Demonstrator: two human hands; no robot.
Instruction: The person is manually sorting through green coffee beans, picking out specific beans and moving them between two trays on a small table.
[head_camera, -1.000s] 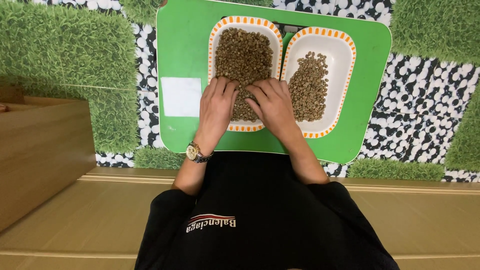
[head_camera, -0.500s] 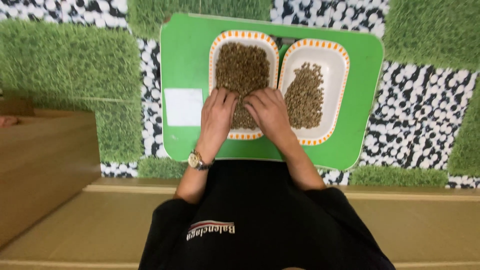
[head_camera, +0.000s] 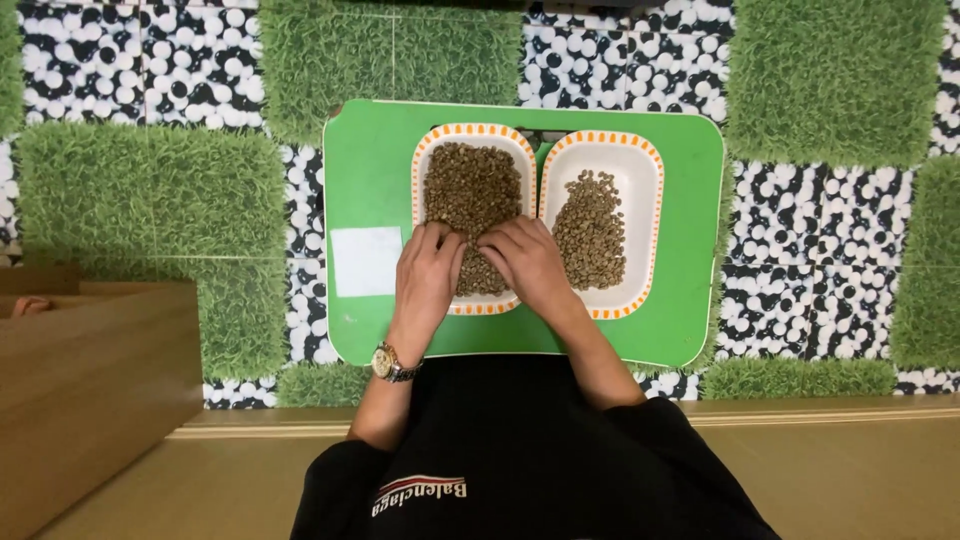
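- The person sits at a low green tray table (head_camera: 370, 160) that stands on a floor covering of grass squares and black-and-white pebble squares.
- Two white dishes with orange-dashed rims stand side by side on the table, and they are touching or almost touching in the middle.
- The left dish (head_camera: 420, 160) is nearly full of small brownish-green beans (head_camera: 470, 190), spread in one flat layer from the far rim to the near rim.
- The right dish (head_camera: 645, 200) has a smaller heap of the same kind of beans (head_camera: 592, 228), with bare white bottom around it.
- The left hand (head_camera: 428, 272) lies flat over the near part of the left dish, fingers stretched and a little apart, resting on the beans. I cannot tell if it pinches any bean.
- The right hand (head_camera: 527, 265) also lies over the near right corner of this dish, fingers bent slightly, the tips meeting the left hand's tips. What it holds, if anything, is hidden.
- I judge the beans to be light, hard and dry. They will roll and slip easily, so each one is best taken between the thumb tip and one fingertip, or pushed in a group with flat fingers.
- A white paper square (head_camera: 366, 261) lies on the table, left of the dishes, and a watch (head_camera: 385, 363) is on the left wrist.
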